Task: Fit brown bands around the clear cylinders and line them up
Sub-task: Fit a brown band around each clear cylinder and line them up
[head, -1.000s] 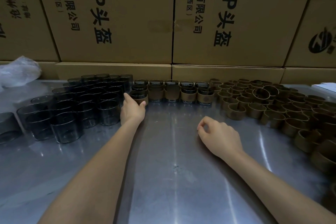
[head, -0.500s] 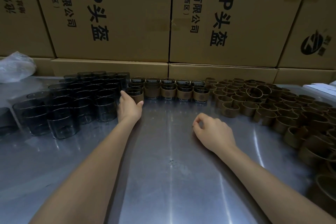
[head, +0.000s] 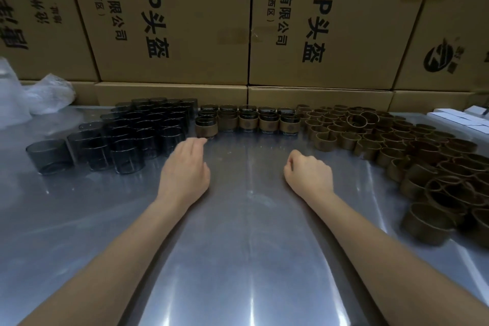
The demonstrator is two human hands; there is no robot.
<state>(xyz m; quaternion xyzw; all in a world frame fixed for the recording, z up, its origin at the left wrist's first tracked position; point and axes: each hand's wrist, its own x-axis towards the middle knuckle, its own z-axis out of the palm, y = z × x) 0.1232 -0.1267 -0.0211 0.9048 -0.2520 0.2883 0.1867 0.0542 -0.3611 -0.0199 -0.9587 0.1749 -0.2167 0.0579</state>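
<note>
Along the table's (head: 238, 259) far edge, banded cylinders (head: 248, 122) stand rowed; left hand (head: 185, 169) flat with fingers straight, right hand (head: 309, 174) curled, empty.

Dim overhead light glares off the metal table (head: 243, 259) (edges bowed, slightly soft)

Shiny metal table (head: 238, 259) carrying clear cylinders (head: 127, 140) left of the hands, banded cylinders (head: 248, 122) beyond them, brown bands (head: 397, 145) right.
</note>
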